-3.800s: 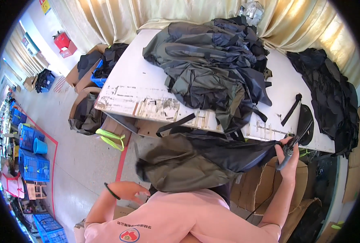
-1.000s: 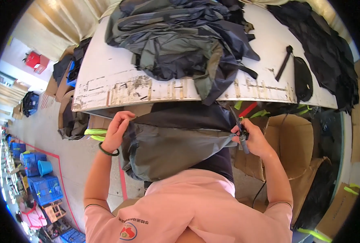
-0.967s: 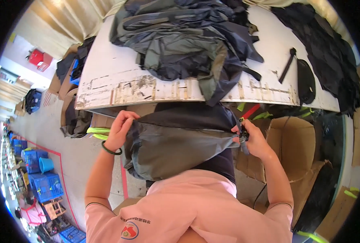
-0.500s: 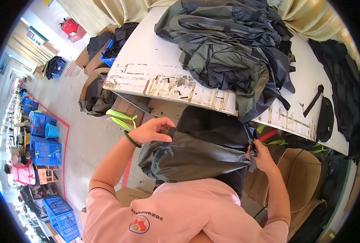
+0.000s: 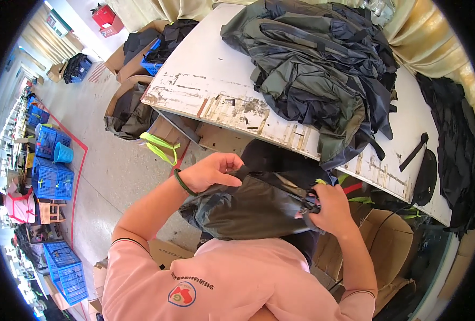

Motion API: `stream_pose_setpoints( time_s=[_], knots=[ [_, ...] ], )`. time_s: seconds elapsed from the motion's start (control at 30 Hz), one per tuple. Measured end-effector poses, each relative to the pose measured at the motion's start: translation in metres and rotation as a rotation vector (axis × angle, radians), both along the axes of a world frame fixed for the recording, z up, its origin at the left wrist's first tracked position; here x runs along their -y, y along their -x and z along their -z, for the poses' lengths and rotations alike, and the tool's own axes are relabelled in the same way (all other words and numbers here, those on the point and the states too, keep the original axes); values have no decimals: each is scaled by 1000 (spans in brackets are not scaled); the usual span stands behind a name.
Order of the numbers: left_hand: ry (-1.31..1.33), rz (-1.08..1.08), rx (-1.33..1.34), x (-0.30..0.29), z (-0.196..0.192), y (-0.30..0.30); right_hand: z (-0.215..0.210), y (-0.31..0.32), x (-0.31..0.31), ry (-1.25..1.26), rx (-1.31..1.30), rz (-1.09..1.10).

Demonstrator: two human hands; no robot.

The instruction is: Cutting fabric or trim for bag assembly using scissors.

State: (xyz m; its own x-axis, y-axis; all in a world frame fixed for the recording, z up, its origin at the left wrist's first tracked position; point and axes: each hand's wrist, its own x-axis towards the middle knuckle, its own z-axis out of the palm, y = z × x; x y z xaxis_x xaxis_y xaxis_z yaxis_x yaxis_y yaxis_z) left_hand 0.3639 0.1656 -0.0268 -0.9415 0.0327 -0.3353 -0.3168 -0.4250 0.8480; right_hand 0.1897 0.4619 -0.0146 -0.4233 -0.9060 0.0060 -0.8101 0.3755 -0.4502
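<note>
I hold a dark grey and black fabric bag (image 5: 253, 206) in front of my chest, below the table's near edge. My left hand (image 5: 212, 170), with a dark band on its wrist, grips the bag's upper left corner. My right hand (image 5: 331, 208) pinches its right end, where a small dark fitting shows between my fingers. A pile of similar grey and black bags (image 5: 323, 69) lies on the white worn table (image 5: 205, 80) beyond.
A black strap (image 5: 413, 152) and black fabric (image 5: 454, 144) lie on the table's right part. Cardboard boxes (image 5: 387, 246) stand under the table at right. Boxes of dark fabric (image 5: 130, 107) sit left of the table. Blue crates (image 5: 47, 160) stand on the floor at far left.
The view has swung left and the bag has come closer to my chest. My left hand moved from beside my body onto the bag's upper left corner; my right hand keeps its grip.
</note>
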Motion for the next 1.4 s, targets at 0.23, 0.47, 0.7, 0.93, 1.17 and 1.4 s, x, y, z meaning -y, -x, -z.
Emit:
stream_pose_setpoints(
  time_s=[0.23,0.47,0.7,0.93,1.17,1.4],
  knots=[
    [2,82,33,-12,0,3,-18,-12,33,-22,49,-128],
    [-2,129,28,-17,0,6,-15,-18,38,-4,23,-135],
    [25,136,43,-18,-5,4,-16,-17,38,-27,9,-163],
    [83,111,18,-14,-1,1,-7,-11,26,-68,131,-31],
    [58,69,97,0,4,2,27,-10,20,65,385,131],
    [77,88,146,2,6,3,38,-5,15,-12,629,78]
  ],
)
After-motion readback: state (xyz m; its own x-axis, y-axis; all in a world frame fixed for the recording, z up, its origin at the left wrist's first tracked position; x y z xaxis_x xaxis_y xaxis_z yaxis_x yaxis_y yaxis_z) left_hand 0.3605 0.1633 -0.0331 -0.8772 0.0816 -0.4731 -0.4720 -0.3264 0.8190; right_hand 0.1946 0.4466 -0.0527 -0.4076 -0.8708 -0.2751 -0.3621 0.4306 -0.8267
